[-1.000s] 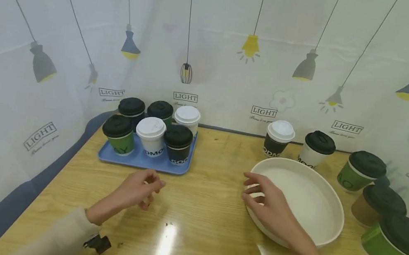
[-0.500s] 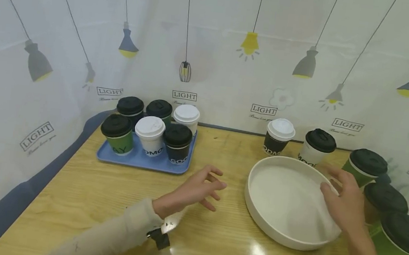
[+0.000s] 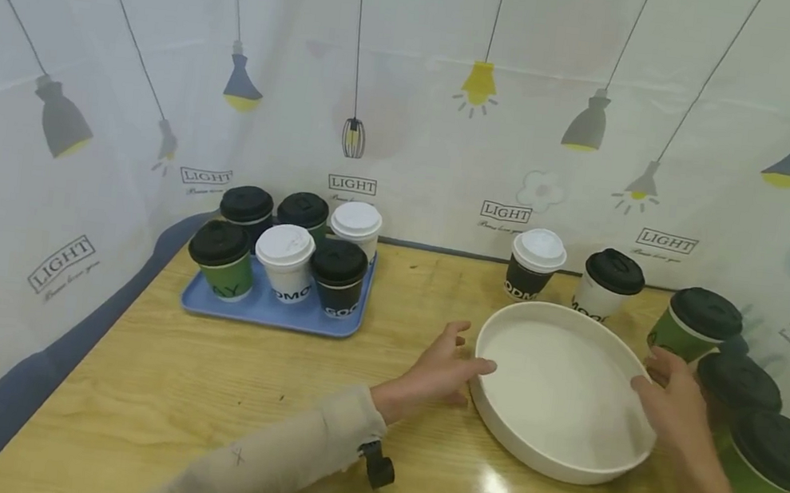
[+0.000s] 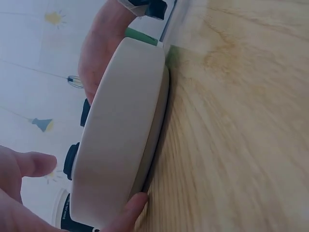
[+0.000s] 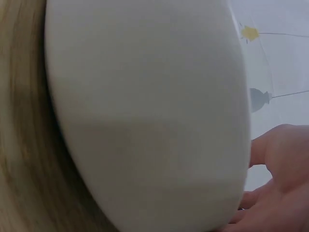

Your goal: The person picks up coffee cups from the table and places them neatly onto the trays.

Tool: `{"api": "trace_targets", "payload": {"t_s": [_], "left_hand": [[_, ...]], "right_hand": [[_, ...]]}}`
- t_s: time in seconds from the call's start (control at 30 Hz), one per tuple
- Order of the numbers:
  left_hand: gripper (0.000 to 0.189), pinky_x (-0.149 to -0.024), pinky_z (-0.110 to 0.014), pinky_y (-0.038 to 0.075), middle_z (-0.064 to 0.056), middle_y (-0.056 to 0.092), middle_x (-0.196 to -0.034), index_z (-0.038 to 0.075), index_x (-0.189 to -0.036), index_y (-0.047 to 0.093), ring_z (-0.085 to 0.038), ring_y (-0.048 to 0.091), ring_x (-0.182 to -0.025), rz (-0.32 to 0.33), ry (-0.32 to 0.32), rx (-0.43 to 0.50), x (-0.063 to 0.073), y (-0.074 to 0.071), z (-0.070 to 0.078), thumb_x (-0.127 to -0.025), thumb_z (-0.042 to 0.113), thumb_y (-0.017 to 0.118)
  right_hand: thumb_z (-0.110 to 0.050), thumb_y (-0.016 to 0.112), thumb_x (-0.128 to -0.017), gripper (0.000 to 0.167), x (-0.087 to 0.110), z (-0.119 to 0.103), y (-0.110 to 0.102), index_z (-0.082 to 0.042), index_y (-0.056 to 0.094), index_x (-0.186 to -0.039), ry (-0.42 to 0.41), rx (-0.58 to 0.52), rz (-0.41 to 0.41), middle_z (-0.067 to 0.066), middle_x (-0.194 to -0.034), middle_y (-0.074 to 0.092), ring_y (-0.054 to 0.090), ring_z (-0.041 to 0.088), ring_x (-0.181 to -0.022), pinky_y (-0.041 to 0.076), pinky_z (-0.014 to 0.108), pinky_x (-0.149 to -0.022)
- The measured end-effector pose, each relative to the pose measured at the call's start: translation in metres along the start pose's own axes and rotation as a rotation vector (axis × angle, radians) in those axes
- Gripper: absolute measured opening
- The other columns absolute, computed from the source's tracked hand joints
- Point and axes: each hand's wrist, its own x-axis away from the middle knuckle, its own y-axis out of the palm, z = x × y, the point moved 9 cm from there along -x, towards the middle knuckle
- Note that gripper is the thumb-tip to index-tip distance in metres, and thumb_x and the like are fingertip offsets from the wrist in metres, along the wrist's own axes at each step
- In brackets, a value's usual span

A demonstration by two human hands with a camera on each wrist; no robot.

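With the round dish (image 3: 565, 393) standing right of the blue tray (image 3: 263, 313), we had best close evenly on it, our left hand (image 3: 435, 373) wide-fingered on its tray-facing side, our right hand (image 3: 678, 406) away from the tray, its grip unclear to us.

A screened-off work spot, though whether in a home, shop or lab cannot be told, shows in the wood-grain counter (image 3: 135, 380), the curtain (image 3: 420, 145) printed with lamps and "LIGHT" behind it, and 6 lidded cups (image 3: 284, 259) in a blue tray (image 3: 272, 314) at its left.
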Motion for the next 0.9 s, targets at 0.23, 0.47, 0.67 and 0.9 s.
{"api": "trace_targets", "payload": {"t_s": [0.23, 0.47, 0.67, 0.9], "left_hand": [[0.080, -0.084, -0.044, 0.066, -0.018, 0.031, -0.165, 0.020, -0.161, 0.032, -0.039, 0.052, -0.137, 0.013, 0.031, 0.023, -0.007, 0.011, 0.001, -0.088, 0.004, 0.062], [0.070, -0.086, -0.045, 0.065, -0.012, 0.030, -0.167, 0.020, -0.159, 0.037, -0.036, 0.054, -0.136, 0.009, 0.032, 0.015, -0.012, 0.007, -0.001, -0.093, 0.009, 0.057], [0.068, -0.082, -0.043, 0.066, -0.012, 0.032, -0.167, 0.021, -0.157, 0.040, -0.035, 0.058, -0.131, -0.011, 0.027, 0.025, -0.015, 0.007, -0.001, -0.093, 0.009, 0.059], [0.067, -0.084, -0.042, 0.066, -0.009, 0.035, -0.166, 0.020, -0.156, 0.041, -0.032, 0.061, -0.127, -0.034, 0.034, 0.066, -0.017, 0.010, 0.000, -0.093, 0.007, 0.059]], "right_hand": [[-0.010, 0.035, -0.102, 0.068, -0.001, 0.011, 0.012, 0.014, 0.006, -0.159, 0.036, -0.014, -0.136, 0.048, -0.155, 0.022, 0.037, 0.060, -0.137, 0.053, 0.051, -0.094], [0.006, 0.034, -0.090, 0.063, -0.002, 0.011, 0.012, 0.021, 0.026, -0.151, -0.038, -0.002, -0.084, 0.047, -0.146, 0.037, 0.048, 0.054, -0.125, 0.047, 0.016, -0.071], [0.004, 0.034, -0.092, 0.063, -0.003, 0.015, 0.010, 0.019, 0.025, -0.153, -0.037, 0.000, -0.081, 0.046, -0.149, 0.035, 0.045, 0.054, -0.128, 0.047, 0.020, -0.074], [0.003, 0.035, -0.093, 0.063, -0.002, 0.016, 0.006, 0.018, 0.025, -0.153, -0.042, -0.009, -0.068, 0.045, -0.148, 0.036, 0.045, 0.053, -0.127, 0.049, 0.023, -0.075]]}}
